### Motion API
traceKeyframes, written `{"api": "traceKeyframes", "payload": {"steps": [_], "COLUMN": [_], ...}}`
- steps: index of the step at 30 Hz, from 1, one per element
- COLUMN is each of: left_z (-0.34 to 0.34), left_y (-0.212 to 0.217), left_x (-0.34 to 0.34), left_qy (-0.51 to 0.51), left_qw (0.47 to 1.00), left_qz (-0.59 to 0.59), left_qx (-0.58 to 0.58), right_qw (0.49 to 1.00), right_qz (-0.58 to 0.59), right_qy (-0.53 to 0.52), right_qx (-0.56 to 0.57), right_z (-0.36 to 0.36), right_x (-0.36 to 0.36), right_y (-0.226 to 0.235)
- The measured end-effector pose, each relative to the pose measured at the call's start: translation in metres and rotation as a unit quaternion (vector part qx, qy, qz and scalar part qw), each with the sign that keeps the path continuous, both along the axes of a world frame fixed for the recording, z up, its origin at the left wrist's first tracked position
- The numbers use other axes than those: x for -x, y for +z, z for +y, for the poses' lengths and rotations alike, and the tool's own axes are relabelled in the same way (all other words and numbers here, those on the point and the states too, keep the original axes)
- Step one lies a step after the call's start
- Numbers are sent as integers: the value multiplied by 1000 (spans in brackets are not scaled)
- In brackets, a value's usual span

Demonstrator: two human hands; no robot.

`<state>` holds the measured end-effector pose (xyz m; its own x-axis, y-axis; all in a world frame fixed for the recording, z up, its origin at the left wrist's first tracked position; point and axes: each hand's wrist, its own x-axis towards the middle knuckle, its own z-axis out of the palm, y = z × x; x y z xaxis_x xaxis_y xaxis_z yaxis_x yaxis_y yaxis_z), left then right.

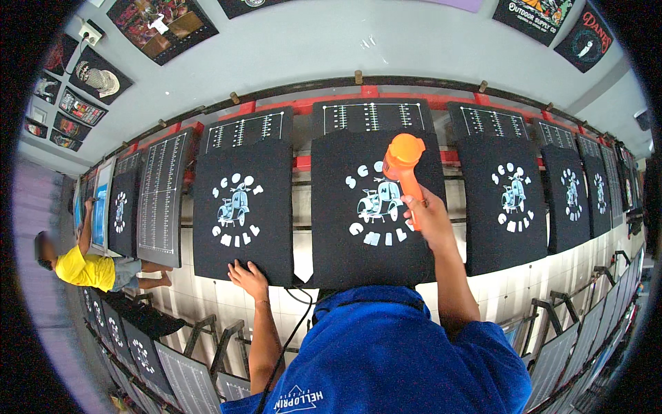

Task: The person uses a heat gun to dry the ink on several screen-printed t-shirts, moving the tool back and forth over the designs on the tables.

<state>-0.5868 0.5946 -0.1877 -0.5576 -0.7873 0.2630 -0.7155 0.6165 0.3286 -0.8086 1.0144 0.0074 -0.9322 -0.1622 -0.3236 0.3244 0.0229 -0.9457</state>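
Observation:
My right hand is wrapped round the handle of an orange hair dryer. Its round head is over the upper part of the print on the middle black T-shirt, hiding some of the white lettering. That print shows a pale blue and white scooter ringed by letters. Further left, my left hand lies with fingers spread on the lower edge of another black T-shirt bearing the same print. Both shirts lie flat on grey boards marked with white scale lines, such as the middle board.
More printed black shirts lie on boards to the right. A bare grey board stands left. Behind runs a red and black rail. At far left a person in a yellow top reaches toward a blue screen frame. A black cord hangs near my left arm.

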Motion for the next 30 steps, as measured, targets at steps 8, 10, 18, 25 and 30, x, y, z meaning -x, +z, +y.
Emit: {"api": "traceKeyframes", "payload": {"steps": [8,10,18,25,30], "left_z": [-17,21,61,-65,-174], "left_y": [28,77,125,104,91], "left_x": [16,45,35,-3,-16], "left_qy": [-113,-172,-473,-469,-482], "left_qw": [981,912,658,633,643], "left_qz": [-12,42,-126,-128,-118], "left_qx": [-155,-371,-572,-602,-583], "right_qw": [999,999,999,980,937], "right_qz": [-20,-22,-5,-67,-204], "right_qy": [-7,-12,-49,-75,16], "right_qx": [31,25,-10,169,283], "right_z": [-9,-13,-73,-191,-322], "right_x": [-1,-4,-27,-81,-111], "right_y": [-3,0,9,6,12]}}
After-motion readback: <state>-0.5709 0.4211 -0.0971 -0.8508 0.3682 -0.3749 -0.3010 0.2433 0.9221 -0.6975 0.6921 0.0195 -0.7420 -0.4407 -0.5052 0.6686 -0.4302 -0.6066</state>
